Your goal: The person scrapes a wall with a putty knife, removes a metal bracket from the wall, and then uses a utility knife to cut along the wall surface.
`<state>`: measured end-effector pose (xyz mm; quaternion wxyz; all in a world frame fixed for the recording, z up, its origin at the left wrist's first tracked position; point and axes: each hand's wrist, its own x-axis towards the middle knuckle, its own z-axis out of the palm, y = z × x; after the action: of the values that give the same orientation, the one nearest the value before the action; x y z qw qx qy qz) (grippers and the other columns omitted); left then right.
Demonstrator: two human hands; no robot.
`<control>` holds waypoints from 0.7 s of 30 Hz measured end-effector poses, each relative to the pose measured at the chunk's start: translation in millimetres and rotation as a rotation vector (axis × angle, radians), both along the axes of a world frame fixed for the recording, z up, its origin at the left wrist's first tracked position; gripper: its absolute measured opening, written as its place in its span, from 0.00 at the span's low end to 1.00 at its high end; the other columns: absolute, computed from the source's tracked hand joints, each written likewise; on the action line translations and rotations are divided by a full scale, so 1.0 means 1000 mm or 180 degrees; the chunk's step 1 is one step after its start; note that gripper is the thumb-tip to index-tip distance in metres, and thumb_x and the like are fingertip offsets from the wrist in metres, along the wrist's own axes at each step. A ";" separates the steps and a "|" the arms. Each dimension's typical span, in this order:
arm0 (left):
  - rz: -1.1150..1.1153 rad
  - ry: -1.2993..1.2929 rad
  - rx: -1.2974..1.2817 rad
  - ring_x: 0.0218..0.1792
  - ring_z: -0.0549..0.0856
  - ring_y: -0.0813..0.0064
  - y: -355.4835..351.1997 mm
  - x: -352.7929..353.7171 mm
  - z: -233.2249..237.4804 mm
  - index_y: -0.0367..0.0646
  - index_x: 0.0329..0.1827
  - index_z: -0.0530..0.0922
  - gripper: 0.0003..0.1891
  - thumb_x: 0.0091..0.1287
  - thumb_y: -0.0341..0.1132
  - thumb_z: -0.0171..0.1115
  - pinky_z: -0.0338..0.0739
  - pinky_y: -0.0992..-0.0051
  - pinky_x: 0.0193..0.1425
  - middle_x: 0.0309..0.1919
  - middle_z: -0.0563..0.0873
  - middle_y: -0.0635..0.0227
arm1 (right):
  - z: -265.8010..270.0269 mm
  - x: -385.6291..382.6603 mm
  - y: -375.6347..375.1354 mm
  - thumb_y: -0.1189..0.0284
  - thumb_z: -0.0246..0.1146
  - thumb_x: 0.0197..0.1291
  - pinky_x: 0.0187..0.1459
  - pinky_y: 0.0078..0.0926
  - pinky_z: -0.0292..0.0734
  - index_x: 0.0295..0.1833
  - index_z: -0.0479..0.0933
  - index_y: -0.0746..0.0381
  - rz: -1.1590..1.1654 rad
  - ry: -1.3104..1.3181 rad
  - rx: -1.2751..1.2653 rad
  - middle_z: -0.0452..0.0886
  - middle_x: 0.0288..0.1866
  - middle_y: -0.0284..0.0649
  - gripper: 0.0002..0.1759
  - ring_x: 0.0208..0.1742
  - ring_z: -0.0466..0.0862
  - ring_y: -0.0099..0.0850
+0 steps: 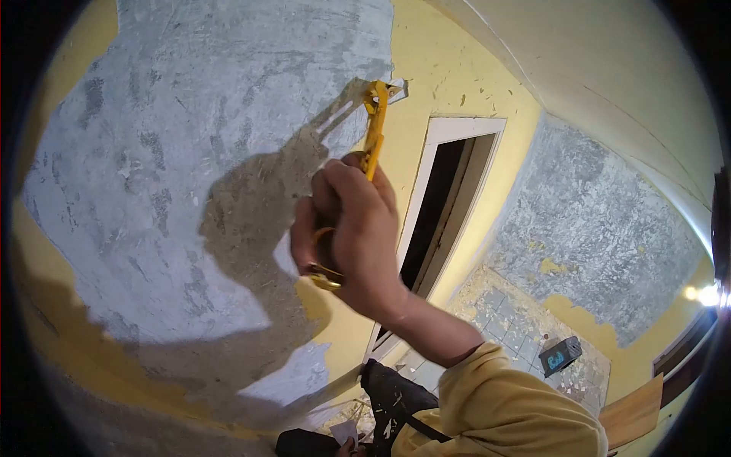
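My right hand (354, 236) reaches up to the wall, its fingers wrapped round the yellow handle of a scraper (373, 133). The scraper's head meets the wall at the border between bare grey plaster (228, 91) and yellow paint (442, 68). A loose flake of paint (397, 89) shows beside the blade. Low in the view, my left hand (347, 449) is partly visible, closed on a flat pale piece (344, 433) whose kind I cannot make out. A shadow of the arm and tool falls across the plaster.
A white-framed doorway (464, 129) stands right of the scraper. Beyond it is another scraped wall (586, 221). Paint flakes litter the tiled floor (502, 327), where a dark box (560, 356) lies. A wooden board (636, 407) and a bright lamp (708, 295) are at the right.
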<state>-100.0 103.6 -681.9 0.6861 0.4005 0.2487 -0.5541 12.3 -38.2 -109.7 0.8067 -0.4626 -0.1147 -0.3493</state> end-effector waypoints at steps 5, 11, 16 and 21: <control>0.0083 -0.0023 0.0036 0.21 0.71 0.79 0.007 0.006 -0.003 0.45 0.46 0.72 0.23 0.62 0.56 0.55 0.66 0.79 0.24 0.23 0.73 0.70 | 0.011 -0.040 -0.068 0.67 0.51 0.65 0.06 0.22 0.58 0.35 0.61 0.58 -0.0135 0.1570 -0.1436 0.60 0.18 0.31 0.09 0.06 0.64 0.25; 0.0112 0.0092 0.0063 0.23 0.72 0.79 0.006 -0.016 -0.005 0.45 0.47 0.73 0.23 0.61 0.56 0.56 0.67 0.79 0.25 0.25 0.74 0.69 | 0.070 -0.071 -0.124 0.63 0.56 0.64 0.17 0.20 0.69 0.41 0.70 0.64 -0.2098 0.2453 -0.4529 0.68 0.13 0.31 0.13 0.12 0.72 0.21; 0.0096 0.0070 0.0030 0.24 0.73 0.78 0.001 -0.021 -0.005 0.45 0.47 0.73 0.24 0.61 0.56 0.56 0.68 0.79 0.25 0.26 0.75 0.69 | 0.075 -0.072 -0.136 0.69 0.60 0.58 0.25 0.31 0.76 0.35 0.69 0.64 -0.4321 0.1287 -0.6059 0.78 0.21 0.44 0.10 0.19 0.79 0.37; 0.0097 -0.0014 -0.0035 0.25 0.74 0.78 -0.012 -0.012 -0.001 0.45 0.48 0.73 0.24 0.60 0.56 0.57 0.69 0.79 0.26 0.27 0.75 0.68 | 0.034 -0.059 -0.148 0.73 0.60 0.56 0.25 0.42 0.75 0.35 0.65 0.65 -0.4056 0.0960 -0.5294 0.76 0.21 0.51 0.10 0.23 0.79 0.49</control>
<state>-112.0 91.9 -682.7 0.6972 0.3940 0.2503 -0.5440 -47.1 -185.8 -75.7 -0.0904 -0.8828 0.0474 -0.4586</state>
